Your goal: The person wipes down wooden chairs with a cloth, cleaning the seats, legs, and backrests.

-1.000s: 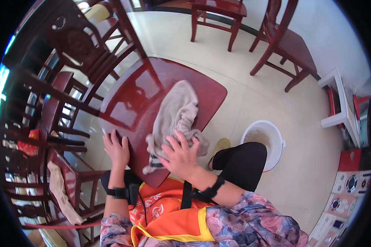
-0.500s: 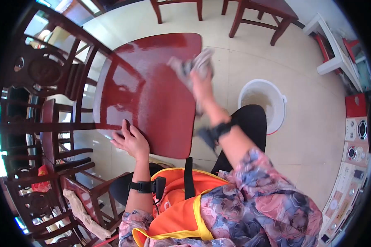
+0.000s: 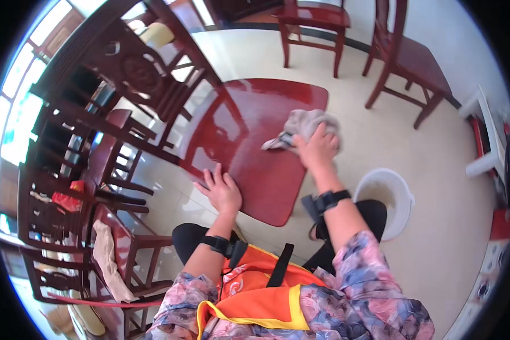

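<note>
A dark red wooden chair [image 3: 266, 181] stands before me, its glossy seat turned up and its carved back to the left. My right hand [image 3: 318, 150] presses a grey-beige cloth [image 3: 307, 123] against the seat's right edge, fingers closed over it. One corner of the cloth trails leftward on the seat. On the near left edge of the seat rests my left hand [image 3: 223, 191], its fingers spread and holding nothing. To the right of my knee, a white bucket [image 3: 401, 212] with murky water stands on the floor.
Two more wooden chairs [image 3: 314, 18] [image 3: 416, 65] stand at the back. Several chairs crowd the left side, one with a beige cloth [image 3: 110, 258] over it. A white stand [image 3: 487, 139] and boxes [image 3: 487, 258] line the right wall.
The view has tilted up and shifted, so the chair sits farther right in the picture. My right hand and the cloth have come down onto the seat's right edge. The left hand stays on the seat.
</note>
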`<state>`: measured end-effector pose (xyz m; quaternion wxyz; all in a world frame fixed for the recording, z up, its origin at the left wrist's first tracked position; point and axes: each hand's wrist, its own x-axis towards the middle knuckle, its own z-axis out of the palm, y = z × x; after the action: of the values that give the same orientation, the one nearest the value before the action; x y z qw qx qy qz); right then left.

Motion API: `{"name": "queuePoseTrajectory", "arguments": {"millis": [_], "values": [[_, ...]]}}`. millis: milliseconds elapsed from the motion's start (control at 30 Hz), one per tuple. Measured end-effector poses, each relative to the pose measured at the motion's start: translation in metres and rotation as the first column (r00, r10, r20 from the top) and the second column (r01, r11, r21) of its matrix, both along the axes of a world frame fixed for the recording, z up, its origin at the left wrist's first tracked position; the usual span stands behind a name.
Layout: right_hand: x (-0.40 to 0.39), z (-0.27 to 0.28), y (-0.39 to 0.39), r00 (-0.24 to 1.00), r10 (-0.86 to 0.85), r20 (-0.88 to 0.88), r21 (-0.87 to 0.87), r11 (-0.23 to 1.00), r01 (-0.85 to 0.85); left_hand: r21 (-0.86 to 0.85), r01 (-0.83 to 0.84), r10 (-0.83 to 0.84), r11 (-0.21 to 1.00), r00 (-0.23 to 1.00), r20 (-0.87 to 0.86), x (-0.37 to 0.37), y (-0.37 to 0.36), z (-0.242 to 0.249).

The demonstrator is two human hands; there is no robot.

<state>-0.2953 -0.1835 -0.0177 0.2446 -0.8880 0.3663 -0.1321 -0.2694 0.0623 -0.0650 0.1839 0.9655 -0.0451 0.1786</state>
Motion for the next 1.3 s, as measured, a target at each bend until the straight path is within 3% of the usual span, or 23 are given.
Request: {"name": "queuePoseTrajectory", "arguments": {"millis": [67,100,167,200,267,300,333,367,433,467,533,600,633,733,767,833,933,967,1033,1133,1200,1233,1300], "values": [[0.028,0.008,-0.014,1.000,0.013,0.008,-0.217,0.976,-0.011,-0.078,-0.049,0.048,0.996,0.999,-0.015,-0.002,-0.006,0.008],[0.033,0.008,-0.011,0.999,0.032,0.004,-0.233,0.972,-0.030,-0.147,-0.072,0.065,0.987,0.997,-0.052,-0.006,-0.007,0.011],[0.031,0.009,-0.002,0.921,0.363,-0.138,-0.441,0.810,-0.386,-0.158,-0.075,0.065,0.985,0.996,-0.067,-0.005,-0.003,0.010],[0.024,-0.001,0.021,0.891,0.447,-0.082,-0.458,0.777,-0.432,-0.169,-0.069,0.067,0.983,0.998,-0.015,-0.004,-0.002,0.008],[-0.013,0.017,0.070,0.723,0.687,-0.069,-0.282,0.682,-0.675,-0.167,-0.020,0.021,0.986,1.000,0.004,-0.001,0.004,-0.003],[-0.036,0.004,0.092,0.633,0.774,-0.004,-0.348,0.592,-0.727,-0.163,0.012,-0.015,0.987,1.000,-0.017,-0.002,0.016,-0.010],[-0.062,0.003,0.108,0.617,0.783,0.072,-0.330,0.603,-0.727,0.121,0.062,-0.056,0.991,0.997,-0.045,0.002,0.027,-0.015],[-0.083,0.002,0.117,0.603,0.783,0.152,-0.313,0.617,-0.722,0.398,0.117,-0.097,0.910,0.993,-0.070,0.008,0.034,-0.018],[-0.115,-0.016,0.115,0.601,0.747,0.283,-0.224,0.661,-0.716,0.111,0.198,-0.129,0.974,0.886,-0.445,0.009,0.033,0.050],[-0.130,-0.024,0.114,0.557,0.723,0.410,-0.155,0.657,-0.738,0.136,0.249,-0.160,0.959,0.870,-0.466,0.020,0.035,0.058],[-0.147,-0.006,0.097,0.653,0.581,0.486,-0.039,0.761,-0.648,-0.073,0.582,-0.578,0.810,0.773,-0.261,0.047,0.019,0.069],[-0.149,-0.003,0.084,0.717,0.321,0.618,0.124,0.861,-0.493,-0.132,0.669,-0.676,0.732,0.688,-0.264,0.063,-0.036,0.078],[-0.145,-0.006,0.081,0.729,0.285,0.622,0.140,0.876,-0.462,-0.200,0.716,-0.741,0.669,0.619,-0.260,0.070,-0.063,0.080],[-0.112,-0.022,0.062,0.697,-0.201,0.688,0.565,0.751,-0.340,-0.029,0.770,-0.746,0.637,0.607,-0.276,0.103,-0.125,0.048],[-0.089,-0.024,0.051,0.691,-0.225,0.687,0.573,0.752,-0.325,0.297,0.699,-0.607,0.650,0.713,-0.351,0.090,-0.141,0.037],[-0.040,-0.029,0.024,0.579,-0.363,0.730,0.544,0.821,-0.171,0.404,0.707,-0.588,0.580,0.707,-0.392,0.092,-0.141,0.036],[0.009,-0.024,-0.038,0.554,-0.240,0.797,0.379,0.914,-0.148,0.557,0.696,-0.630,0.454,0.692,-0.352,0.107,-0.120,0.016],[0.025,-0.032,-0.056,0.518,-0.233,0.823,0.359,0.920,-0.156,0.570,0.694,-0.615,0.441,0.696,-0.371,0.104,-0.122,0.027],[0.066,-0.052,-0.093,0.397,-0.513,0.762,0.613,0.768,-0.185,0.204,0.775,-0.629,0.599,0.612,-0.480,0.081,-0.144,0.063],[0.099,-0.080,-0.126,0.242,-0.623,0.744,0.668,0.683,-0.296,0.245,0.752,-0.616,0.612,0.648,-0.449,0.067,-0.153,0.068],[0.111,-0.122,-0.129,0.433,-0.407,0.804,0.505,0.852,-0.137,0.281,0.744,-0.645,0.607,0.667,-0.373,0.066,-0.155,0.065],[0.114,-0.133,-0.130,0.430,-0.403,0.808,0.503,0.852,-0.147,0.285,0.737,-0.640,0.613,0.674,-0.367,0.069,-0.160,0.065],[0.099,-0.154,-0.119,0.811,-0.401,0.427,0.534,0.835,0.132,0.289,0.731,-0.622,0.618,0.679,-0.390,0.063,-0.160,0.068]]}}
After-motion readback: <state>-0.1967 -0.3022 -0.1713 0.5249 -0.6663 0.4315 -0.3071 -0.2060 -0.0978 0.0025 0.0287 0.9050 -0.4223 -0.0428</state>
